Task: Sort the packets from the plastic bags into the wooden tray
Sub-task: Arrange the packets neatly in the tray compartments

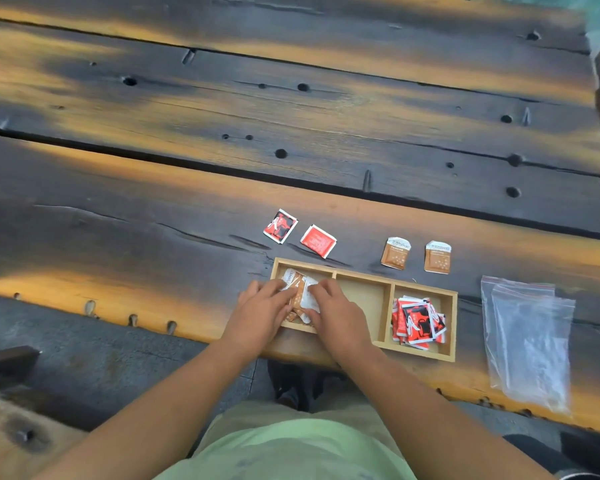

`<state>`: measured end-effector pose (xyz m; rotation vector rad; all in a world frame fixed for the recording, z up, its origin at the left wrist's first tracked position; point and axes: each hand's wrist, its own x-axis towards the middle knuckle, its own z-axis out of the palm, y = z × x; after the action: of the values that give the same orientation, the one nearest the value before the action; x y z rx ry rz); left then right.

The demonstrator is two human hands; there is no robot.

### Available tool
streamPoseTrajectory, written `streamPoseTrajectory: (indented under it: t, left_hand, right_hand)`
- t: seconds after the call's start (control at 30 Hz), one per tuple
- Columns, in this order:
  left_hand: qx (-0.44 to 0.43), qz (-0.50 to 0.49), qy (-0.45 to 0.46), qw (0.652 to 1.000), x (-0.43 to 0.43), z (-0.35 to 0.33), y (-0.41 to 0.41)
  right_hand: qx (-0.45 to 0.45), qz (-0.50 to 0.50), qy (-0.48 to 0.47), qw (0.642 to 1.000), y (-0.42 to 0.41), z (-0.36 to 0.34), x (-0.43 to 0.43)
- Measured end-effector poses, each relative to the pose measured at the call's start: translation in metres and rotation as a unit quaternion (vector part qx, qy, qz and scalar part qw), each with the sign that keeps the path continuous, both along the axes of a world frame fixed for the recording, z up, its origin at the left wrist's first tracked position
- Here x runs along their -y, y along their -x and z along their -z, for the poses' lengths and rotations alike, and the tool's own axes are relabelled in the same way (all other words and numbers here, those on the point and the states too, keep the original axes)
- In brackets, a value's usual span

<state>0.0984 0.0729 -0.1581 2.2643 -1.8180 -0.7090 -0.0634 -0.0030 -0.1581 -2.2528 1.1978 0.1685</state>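
The wooden tray (361,275) lies on the bench (153,220) at its near edge. Its long axis runs left to right, with the right end slightly nearer the person.

Both hands are in the left compartment on a pile of brown packets (300,292). The left hand (262,306) lies with straight fingers pressing on them. The right hand (333,313) bends its fingers over them; whether it pinches any I cannot tell.

The right compartment holds red packets (418,322).

Beyond the tray lie two loose red packets (280,226) (318,241), both turned cornerwise. Two loose brown packets (396,253) (437,257) lie there too, white tops pointing away.

The plastic bags (530,334) lie right of the tray.
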Motion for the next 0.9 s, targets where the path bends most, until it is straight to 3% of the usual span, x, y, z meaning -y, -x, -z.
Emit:
streamPoseTrajectory:
  t: [0.17, 0.37, 0.57, 0.7, 0.9]
  left_hand:
    - [0.037, 0.002, -0.041, 0.998, 0.008, -0.014, 0.005]
    - [0.006, -0.007, -0.035, 0.999, 0.031, -0.031, -0.01]
    - [-0.105, -0.133, -0.002, 0.985, 0.072, -0.034, -0.036]
    - [-0.193, -0.291, -0.028, 0.937, 0.104, -0.017, -0.058]
    - [-0.082, -0.237, -0.053, 0.967, 0.126, 0.027, -0.073]
  right_hand:
    - [0.023, -0.042, -0.038, 0.998, 0.007, -0.013, 0.02]
    - [0.044, -0.037, -0.061, 0.997, 0.006, -0.031, 0.06]
    - [0.072, 0.039, -0.086, 0.993, -0.035, -0.03, 0.093]
    - [0.031, 0.068, -0.078, 0.994, -0.069, -0.02, 0.112]
    - [-0.01, 0.086, -0.05, 0.995, -0.124, -0.001, 0.13]
